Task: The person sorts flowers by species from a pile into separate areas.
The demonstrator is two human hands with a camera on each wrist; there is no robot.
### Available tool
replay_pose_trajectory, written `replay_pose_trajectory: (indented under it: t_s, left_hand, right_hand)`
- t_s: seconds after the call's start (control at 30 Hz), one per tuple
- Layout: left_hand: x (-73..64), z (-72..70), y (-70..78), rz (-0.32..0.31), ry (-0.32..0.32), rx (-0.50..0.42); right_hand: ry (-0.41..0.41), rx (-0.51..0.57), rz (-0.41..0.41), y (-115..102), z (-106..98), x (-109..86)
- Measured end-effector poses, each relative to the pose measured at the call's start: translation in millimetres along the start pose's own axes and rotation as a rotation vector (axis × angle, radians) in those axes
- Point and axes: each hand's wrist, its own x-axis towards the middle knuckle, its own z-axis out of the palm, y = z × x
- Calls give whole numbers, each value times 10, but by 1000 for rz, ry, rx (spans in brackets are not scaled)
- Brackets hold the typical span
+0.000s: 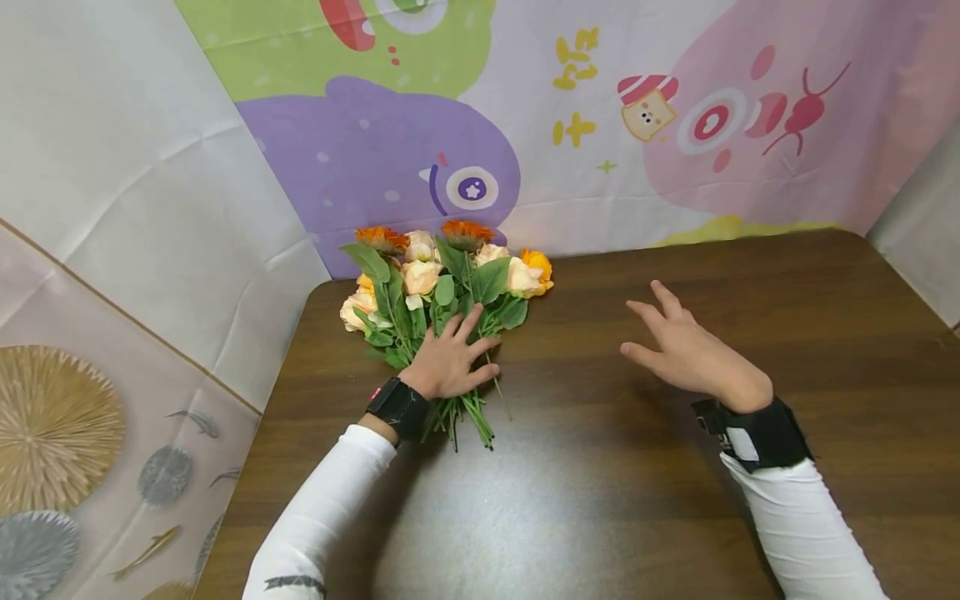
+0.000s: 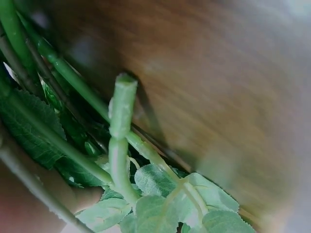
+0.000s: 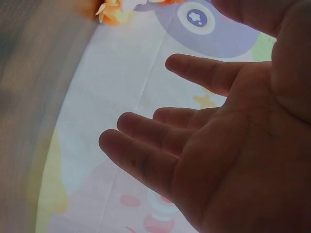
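A bouquet (image 1: 420, 277) of peach roses, yellow-orange blooms and orange daisy-like flowers lies at the table's back left, its stems toward the front. My left hand (image 1: 450, 358) rests across its leaves and upper stems, fingers spread. Green stems (image 2: 121, 104), one with a cut end, and leaves (image 2: 155, 208) fill the left wrist view close up, part of the hand showing behind them. Over the table to the right, my right hand (image 1: 697, 354) holds nothing, its fingers apart. The right wrist view shows that palm (image 3: 243, 145) bare, with an orange-yellow bloom (image 3: 114, 12) beyond.
The brown wooden table (image 1: 570, 467) runs back to a cartoon-printed cloth (image 1: 585, 183) hanging right behind the flower heads. A pale cloth (image 1: 150, 150) hangs along the left side. Black straps (image 1: 401, 408) circle both wrists, above white sleeves.
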Motion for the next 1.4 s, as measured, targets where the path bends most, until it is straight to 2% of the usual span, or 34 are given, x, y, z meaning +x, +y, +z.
replay_pose_trajectory:
  t_s: [0.63, 0.83, 1.0, 1.4]
  left_hand:
    - [-25, -59, 44, -5, 52, -33]
    - [-82, 7, 100, -9, 48, -57]
    - [-61, 40, 114, -3, 65, -67]
    - [-2, 11, 71, -29, 45, -57]
  right_hand:
    - [-9, -4, 27, 129, -187, -213]
    - [-21, -13, 30, 190, -157, -306]
    - [-7, -13, 31, 232, -174, -369]
    - [4, -28, 36, 345, -271, -450]
